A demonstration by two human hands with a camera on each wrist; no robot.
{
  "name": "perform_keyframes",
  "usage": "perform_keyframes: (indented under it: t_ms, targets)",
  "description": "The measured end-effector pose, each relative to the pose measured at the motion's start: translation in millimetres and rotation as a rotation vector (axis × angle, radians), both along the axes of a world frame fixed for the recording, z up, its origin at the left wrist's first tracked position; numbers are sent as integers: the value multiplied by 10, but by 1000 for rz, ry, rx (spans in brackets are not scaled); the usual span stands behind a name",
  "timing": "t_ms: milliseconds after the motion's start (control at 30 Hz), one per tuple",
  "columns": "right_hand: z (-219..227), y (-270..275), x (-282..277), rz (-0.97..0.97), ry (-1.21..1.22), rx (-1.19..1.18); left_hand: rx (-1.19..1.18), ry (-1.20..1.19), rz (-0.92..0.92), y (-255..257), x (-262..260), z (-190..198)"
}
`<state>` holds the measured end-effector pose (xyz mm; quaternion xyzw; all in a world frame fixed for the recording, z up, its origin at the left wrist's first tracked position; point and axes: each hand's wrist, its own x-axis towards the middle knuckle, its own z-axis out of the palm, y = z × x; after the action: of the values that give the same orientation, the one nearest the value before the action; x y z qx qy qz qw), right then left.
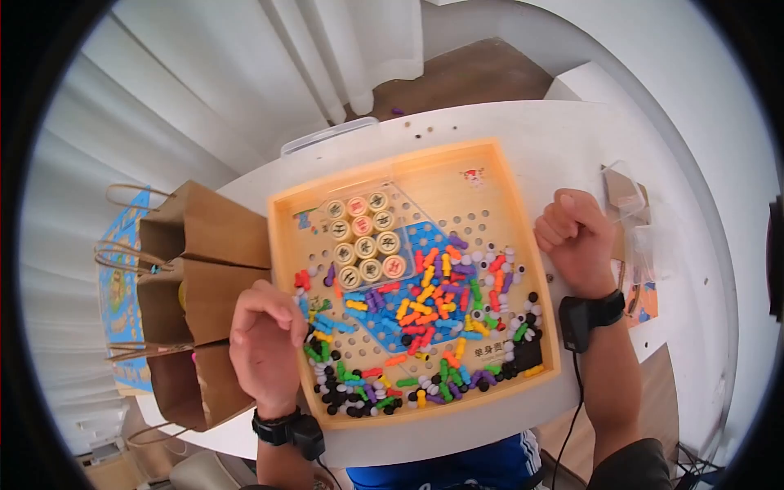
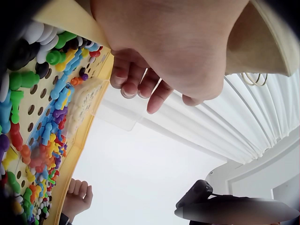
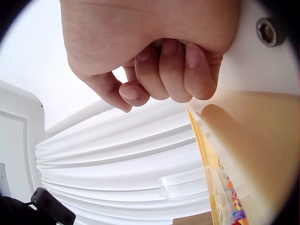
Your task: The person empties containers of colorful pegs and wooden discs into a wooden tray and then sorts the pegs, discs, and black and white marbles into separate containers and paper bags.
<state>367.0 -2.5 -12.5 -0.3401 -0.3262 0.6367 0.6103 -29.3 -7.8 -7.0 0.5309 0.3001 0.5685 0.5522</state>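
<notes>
A shallow wooden game tray (image 1: 441,175) lies on the white table between my hands. Inside it, a clear case holds rows of round Chinese chess pieces (image 1: 365,247). Many colourful pegs (image 1: 429,298) are heaped over the blue printed part of the board, with black and white pieces (image 1: 335,388) scattered along the near side. My left hand (image 1: 265,347) is by the tray's left rim, fingers loosely bent, holding nothing. Beyond the right rim, my right hand (image 1: 576,237) has its fingers loosely curled towards the palm, with nothing in them.
Several brown paper bags (image 1: 224,229) stand at the left, close to the tray, beside a blue printed box (image 1: 122,286). A clear plastic lid (image 1: 331,135) lies at the far table edge. Clear packaging (image 1: 641,253) sits on the right. Small dark bits (image 1: 418,136) dot the far tabletop.
</notes>
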Motion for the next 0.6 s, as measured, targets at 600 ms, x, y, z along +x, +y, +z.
perform_keyframes:
  t_ms: [600]
  targets:
    - [-27,9,-24,0,67,30,-24,180,-6,-15,26,40]
